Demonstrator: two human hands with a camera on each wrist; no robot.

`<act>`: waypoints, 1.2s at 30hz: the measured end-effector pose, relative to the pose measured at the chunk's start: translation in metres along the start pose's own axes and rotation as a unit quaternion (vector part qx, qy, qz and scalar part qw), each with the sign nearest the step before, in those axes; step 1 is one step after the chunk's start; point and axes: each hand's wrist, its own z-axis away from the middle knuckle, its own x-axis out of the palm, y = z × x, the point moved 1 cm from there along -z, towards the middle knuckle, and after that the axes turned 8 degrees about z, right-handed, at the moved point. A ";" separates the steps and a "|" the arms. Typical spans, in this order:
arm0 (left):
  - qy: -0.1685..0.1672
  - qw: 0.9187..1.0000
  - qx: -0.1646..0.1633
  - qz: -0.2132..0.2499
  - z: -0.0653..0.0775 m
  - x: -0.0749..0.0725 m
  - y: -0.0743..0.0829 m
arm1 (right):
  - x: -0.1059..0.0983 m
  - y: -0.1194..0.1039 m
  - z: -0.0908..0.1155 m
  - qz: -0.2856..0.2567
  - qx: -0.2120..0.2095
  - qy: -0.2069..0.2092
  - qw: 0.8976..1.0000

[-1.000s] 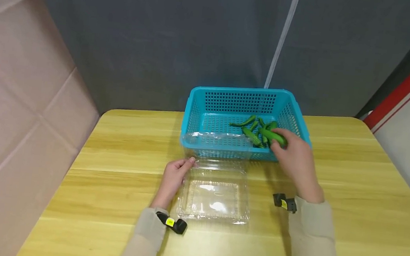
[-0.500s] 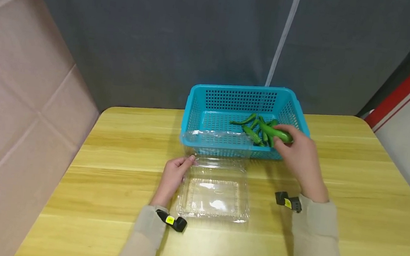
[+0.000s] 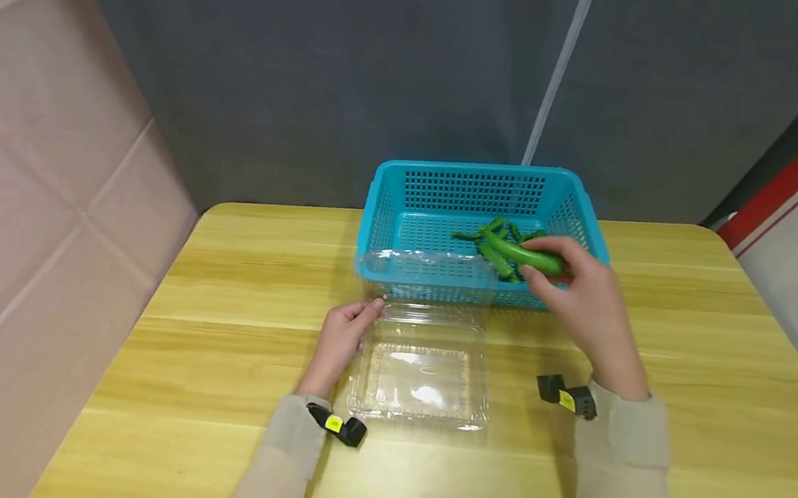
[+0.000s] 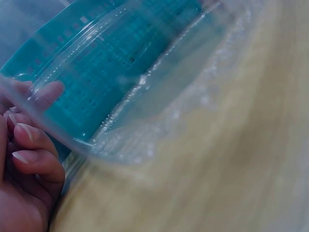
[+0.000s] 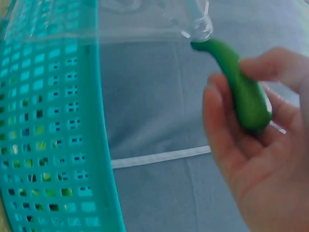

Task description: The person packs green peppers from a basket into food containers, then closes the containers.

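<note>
In the head view my right hand (image 3: 594,302) grips a long green pepper (image 3: 519,253) between thumb and fingers, over the near right part of a blue plastic basket (image 3: 476,168). The right wrist view shows the pepper (image 5: 239,87) with its stem end pointing away from the palm. Several more green peppers (image 3: 493,260) lie in the basket, partly hidden by the held one. A clear plastic clamshell box (image 3: 417,381) stands unfolded, its lid overlapping the basket's near side. My left hand (image 3: 340,342) pinches the box's left edge near the hinge.
The wooden tabletop (image 3: 230,329) extends around the box and basket. Behind it hangs a dark grey sheet (image 3: 359,74) with a pale strip. A light padded wall (image 3: 33,186) borders the left side, and a white panel with a red band stands right.
The right hand has drawn the pepper up from the others and shifted it slightly right, so more of its length shows. The left hand has kept its hold on the box.
</note>
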 end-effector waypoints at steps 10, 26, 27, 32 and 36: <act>0.002 1.000 0.006 -0.006 0.010 0.004 0.016 | -0.001 -0.007 0.006 -0.121 -0.111 -0.084 0.983; 0.007 1.000 -0.001 0.005 -0.001 -0.001 0.000 | 0.014 -0.019 0.007 -0.051 -0.141 -0.194 0.970; 0.006 1.000 0.000 0.006 -0.002 -0.001 -0.003 | 0.016 -0.020 0.007 -0.048 -0.140 -0.199 0.969; 0.000 1.000 0.014 0.003 -0.007 0.001 -0.014 | 0.028 -0.027 0.008 -0.027 -0.159 -0.220 0.962; 0.005 1.000 0.024 0.001 -0.008 0.002 -0.015 | 0.040 -0.034 0.009 -0.022 -0.196 -0.237 0.951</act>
